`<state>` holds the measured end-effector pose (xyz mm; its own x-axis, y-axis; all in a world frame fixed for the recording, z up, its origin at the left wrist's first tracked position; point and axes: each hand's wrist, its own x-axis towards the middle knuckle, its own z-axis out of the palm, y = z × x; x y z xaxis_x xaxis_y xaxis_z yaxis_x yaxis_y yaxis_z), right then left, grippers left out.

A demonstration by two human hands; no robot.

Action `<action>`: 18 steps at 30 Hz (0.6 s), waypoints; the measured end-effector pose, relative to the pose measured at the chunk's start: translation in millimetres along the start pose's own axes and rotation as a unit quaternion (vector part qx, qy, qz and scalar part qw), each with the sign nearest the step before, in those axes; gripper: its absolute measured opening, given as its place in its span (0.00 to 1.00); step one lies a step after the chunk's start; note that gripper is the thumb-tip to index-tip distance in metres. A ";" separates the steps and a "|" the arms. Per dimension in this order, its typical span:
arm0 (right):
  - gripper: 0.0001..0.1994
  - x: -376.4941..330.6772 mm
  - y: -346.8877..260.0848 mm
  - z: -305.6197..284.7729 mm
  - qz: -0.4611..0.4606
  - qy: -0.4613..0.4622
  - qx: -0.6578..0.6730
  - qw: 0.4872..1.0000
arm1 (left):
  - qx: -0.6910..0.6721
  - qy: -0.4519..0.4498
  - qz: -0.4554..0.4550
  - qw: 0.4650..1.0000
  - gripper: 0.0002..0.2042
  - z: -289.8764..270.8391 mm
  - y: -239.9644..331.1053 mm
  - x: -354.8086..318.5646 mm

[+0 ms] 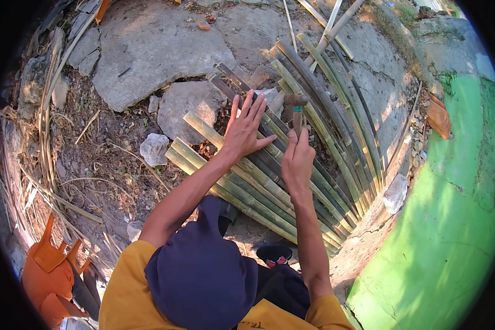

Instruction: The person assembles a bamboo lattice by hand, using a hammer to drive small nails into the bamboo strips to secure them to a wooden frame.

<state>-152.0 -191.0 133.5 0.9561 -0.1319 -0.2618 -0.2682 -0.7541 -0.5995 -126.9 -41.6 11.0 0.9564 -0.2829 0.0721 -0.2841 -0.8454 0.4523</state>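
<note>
My left hand lies flat on the split bamboo lengths, its fingers stretched out and spread toward the far side. Close beside it, my right hand is wrapped round the wooden handle of a hammer. The hammer's brownish head points away from me, with a green band just below it. Below both hands the green and dark bamboo pieces fan out, tighter together at the lower right and spread apart at their far and left ends. Whether the hammer touches the bamboo, I cannot tell.
Broken concrete slabs lie at the far left. A white stone sits left of the bamboo, another stone by the right edge. Green-painted ground borders the right. Dry strips and an orange cloth-like thing are at left.
</note>
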 end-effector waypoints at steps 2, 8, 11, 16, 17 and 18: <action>0.14 1.4 -19.2 -11.5 -0.084 0.089 0.074 0.990 | -0.001 0.003 0.000 1.000 0.54 0.0 0.3 0.5; 0.10 -3.9 21.8 9.7 -0.145 0.070 -0.002 0.987 | -0.002 0.006 0.005 1.000 0.54 3.1 6.6 4.1; 0.10 -9.9 19.0 13.3 -0.113 0.018 -0.015 0.993 | 0.001 0.001 -0.001 1.000 0.54 2.3 2.3 1.5; 0.09 -13.6 6.6 12.6 -0.156 0.094 0.060 0.981 | 0.005 0.008 0.000 1.000 0.53 -2.0 3.1 2.6; 0.10 -9.9 29.8 22.0 -0.109 0.048 -0.037 0.992 | -0.008 0.009 0.005 1.000 0.53 -0.9 5.6 4.7; 0.10 -6.0 45.9 27.6 -0.060 0.000 -0.132 0.989 | -0.019 0.009 0.009 1.000 0.53 0.8 8.4 6.7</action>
<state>-173.2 -207.0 86.7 0.9791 -0.0316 -0.2010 -0.1128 -0.9065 -0.4069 -122.9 -51.0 14.5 0.9526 -0.2889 0.0955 -0.2980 -0.8222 0.4849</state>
